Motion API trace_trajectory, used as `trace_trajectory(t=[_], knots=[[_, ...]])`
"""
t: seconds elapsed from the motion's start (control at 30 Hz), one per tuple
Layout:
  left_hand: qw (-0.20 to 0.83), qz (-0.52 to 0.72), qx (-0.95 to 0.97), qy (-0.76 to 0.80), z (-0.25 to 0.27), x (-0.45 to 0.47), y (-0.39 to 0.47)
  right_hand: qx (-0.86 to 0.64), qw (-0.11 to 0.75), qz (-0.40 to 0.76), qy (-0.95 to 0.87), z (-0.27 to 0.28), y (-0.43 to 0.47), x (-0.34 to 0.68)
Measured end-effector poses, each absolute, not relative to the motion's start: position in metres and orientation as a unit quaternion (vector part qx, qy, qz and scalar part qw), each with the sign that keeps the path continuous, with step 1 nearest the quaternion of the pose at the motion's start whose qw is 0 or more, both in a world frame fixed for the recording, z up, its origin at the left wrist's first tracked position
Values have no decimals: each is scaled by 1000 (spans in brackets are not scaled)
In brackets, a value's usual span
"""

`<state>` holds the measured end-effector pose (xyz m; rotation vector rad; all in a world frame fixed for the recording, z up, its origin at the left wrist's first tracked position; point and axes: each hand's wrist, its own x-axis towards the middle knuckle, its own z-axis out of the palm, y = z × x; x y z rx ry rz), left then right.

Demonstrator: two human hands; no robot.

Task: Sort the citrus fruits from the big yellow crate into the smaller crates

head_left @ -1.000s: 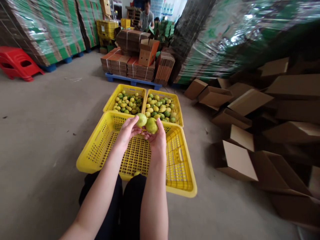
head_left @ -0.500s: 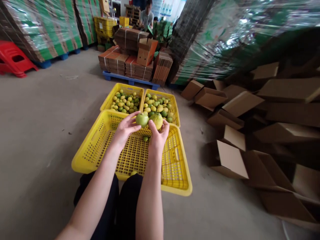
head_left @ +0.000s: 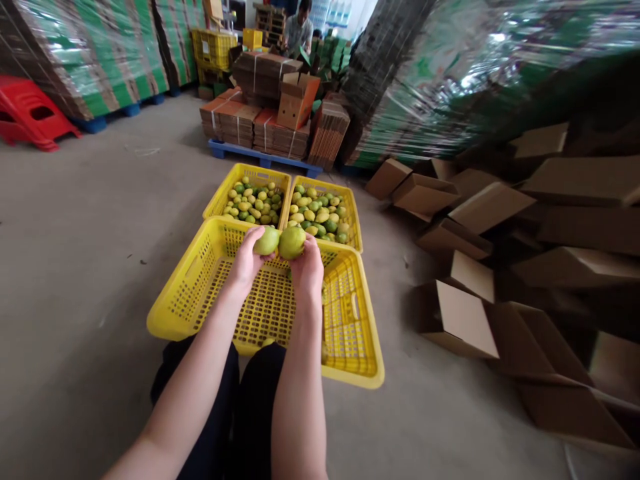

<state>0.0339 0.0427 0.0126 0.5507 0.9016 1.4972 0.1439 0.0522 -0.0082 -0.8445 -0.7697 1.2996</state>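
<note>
My left hand (head_left: 249, 259) is closed round a pale green lemon (head_left: 267, 241). Beside it my right hand (head_left: 309, 265) grips a yellow-green lemon (head_left: 292, 243), and the two fruits nearly touch. Both are held above the far side of a large yellow plastic crate (head_left: 200, 272) with a slotted floor. A few fruits lie inside this crate, partly hidden by my arms and knees. Just beyond stand two more yellow crates, a left one (head_left: 215, 195) and a right one (head_left: 357, 223), both filled with green and yellow lemons (head_left: 257, 200).
Flattened cartons (head_left: 235, 123) lie stacked on a blue pallet (head_left: 260, 157) beyond the crates. Open cardboard boxes (head_left: 460, 320) are heaped on the right. Wrapped green stacks (head_left: 100, 53) and a red stool (head_left: 37, 113) stand at the left. A person (head_left: 299, 32) is in the background.
Both hands have turned the lemons and shifted slightly left. The right one now shows a smoother, greener side, and my left fingers have moved round the fruit.
</note>
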Motion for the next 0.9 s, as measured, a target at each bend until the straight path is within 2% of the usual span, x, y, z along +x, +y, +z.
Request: trace_trajectory(t=[0.27,0.47,0.57,0.67,0.73,0.83,0.9], knots=[[654,606,203,405,9,35,46,-392,614,613,-305,-5,48,142],[694,574,214,379,6,20,60,-460,629,557,-288,1,49,151],[680,543,226,438,-23,7,74,-462,652,554,-231,-5,42,163],[678,388,219,585,-70,-8,61,-461,647,576,-191,-21,16,180],[668,342,201,630,-99,-16,33,-505,644,554,-154,-35,-10,197],[642,370,199,642,-119,-19,-10,-584,608,506,-182,-52,-52,231],[620,419,217,627,-115,-15,-17,-618,567,495,-227,-57,-78,257]])
